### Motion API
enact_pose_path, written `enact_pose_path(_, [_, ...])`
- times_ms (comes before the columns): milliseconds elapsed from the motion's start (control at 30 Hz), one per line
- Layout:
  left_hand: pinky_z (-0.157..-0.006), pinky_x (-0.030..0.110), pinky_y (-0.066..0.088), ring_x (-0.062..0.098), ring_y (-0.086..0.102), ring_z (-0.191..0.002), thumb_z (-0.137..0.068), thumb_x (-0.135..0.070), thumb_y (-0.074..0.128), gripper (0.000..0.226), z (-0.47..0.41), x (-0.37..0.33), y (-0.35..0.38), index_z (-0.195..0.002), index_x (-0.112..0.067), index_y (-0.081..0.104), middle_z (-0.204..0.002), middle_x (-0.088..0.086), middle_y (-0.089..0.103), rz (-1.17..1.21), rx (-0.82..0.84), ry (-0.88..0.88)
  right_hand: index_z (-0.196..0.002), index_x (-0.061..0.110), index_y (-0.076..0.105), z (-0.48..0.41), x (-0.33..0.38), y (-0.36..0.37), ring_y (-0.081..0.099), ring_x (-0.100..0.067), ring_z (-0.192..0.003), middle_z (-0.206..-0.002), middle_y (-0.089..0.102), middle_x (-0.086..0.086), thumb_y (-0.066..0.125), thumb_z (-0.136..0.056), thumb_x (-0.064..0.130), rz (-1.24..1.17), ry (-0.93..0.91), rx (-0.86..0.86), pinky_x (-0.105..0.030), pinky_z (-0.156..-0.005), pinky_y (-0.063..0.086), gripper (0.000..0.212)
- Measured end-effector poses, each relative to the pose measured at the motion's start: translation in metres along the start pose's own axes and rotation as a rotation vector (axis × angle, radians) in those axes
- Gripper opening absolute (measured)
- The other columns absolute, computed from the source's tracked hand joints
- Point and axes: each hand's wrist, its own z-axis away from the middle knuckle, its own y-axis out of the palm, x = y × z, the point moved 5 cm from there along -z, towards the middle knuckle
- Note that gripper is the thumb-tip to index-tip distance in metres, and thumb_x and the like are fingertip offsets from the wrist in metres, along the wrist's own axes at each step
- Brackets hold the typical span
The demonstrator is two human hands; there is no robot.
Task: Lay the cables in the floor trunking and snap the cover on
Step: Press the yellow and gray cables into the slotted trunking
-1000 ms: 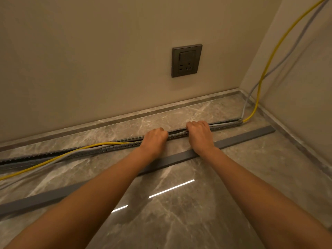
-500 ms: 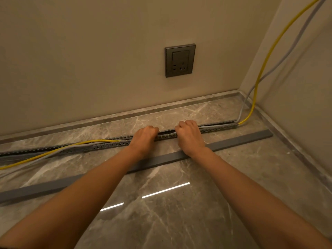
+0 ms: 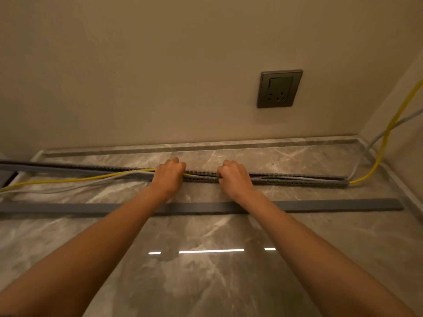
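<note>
My left hand [image 3: 169, 177] and right hand [image 3: 233, 178] are curled apart on the trunking [image 3: 297, 181], pressing the yellow cable [image 3: 80, 179] and grey cable [image 3: 68, 187] in. I should work leftward in short presses, seating both below the toothed edges. The trunking runs left to right under my knuckles; its cover [image 3: 332, 204] lies parallel, nearer me, beneath my wrists.

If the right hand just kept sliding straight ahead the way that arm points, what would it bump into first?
Probably the far wall of the trunking it is already curled over. Past that lies a bare strip of marble floor, then the skirting at the wall. The right hand points a little left of the socket; depth is uncertain.
</note>
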Motion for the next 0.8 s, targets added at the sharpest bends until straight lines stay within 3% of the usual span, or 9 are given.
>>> enact_pose_path(200, [-0.086, 0.045, 0.044, 0.039, 0.051, -0.109, -0.091, 0.000, 0.049, 0.024, 0.007, 0.063, 0.003, -0.114, 0.000, 0.055, -0.119, 0.021, 0.052, 0.032, -0.039, -0.080, -0.113, 0.001, 0.061, -0.023, 0.055, 0.013, 0.048, -0.032, -0.115, -0.120, 0.056, -0.017, 0.046, -0.092, 0.003, -0.071, -0.030, 0.021, -0.040, -0.095, 0.040, 0.026])
enact_pose_path(433, [-0.086, 0.040, 0.047, 0.033, 0.057, -0.106, -0.089, -0.026, 0.061, 0.029, -0.007, 0.107, 0.002, -0.108, -0.004, 0.063, -0.115, 0.018, 0.062, 0.179, 0.069, 0.003, -0.126, 0.006, 0.054, -0.050, 0.104, 0.023, 0.044, -0.028, -0.125, -0.132, 0.052, -0.012, 0.052, -0.093, 0.009, -0.176, 0.046, -0.012, -0.037, -0.103, 0.038, 0.033])
enact_pose_path(633, [-0.069, 0.030, 0.041, 0.020, 0.056, -0.083, -0.082, -0.033, 0.070, 0.030, -0.021, 0.151, 0.009, -0.093, -0.005, 0.073, -0.101, 0.016, 0.071, 0.383, 0.227, 0.015, -0.106, 0.006, 0.065, -0.066, 0.127, 0.037, 0.054, -0.028, -0.111, -0.117, 0.060, -0.014, 0.057, -0.089, 0.007, -0.239, 0.232, -0.004, -0.036, -0.091, 0.045, 0.019])
enact_pose_path(800, [-0.071, 0.026, 0.040, 0.024, 0.061, -0.091, -0.081, -0.028, 0.072, 0.028, -0.026, 0.164, 0.014, -0.095, -0.005, 0.075, -0.101, 0.016, 0.073, 0.458, 0.275, 0.050, -0.103, 0.006, 0.069, -0.068, 0.130, 0.039, 0.058, -0.030, -0.108, -0.115, 0.063, -0.016, 0.062, -0.086, 0.007, -0.279, 0.360, -0.028, -0.036, -0.089, 0.047, 0.017])
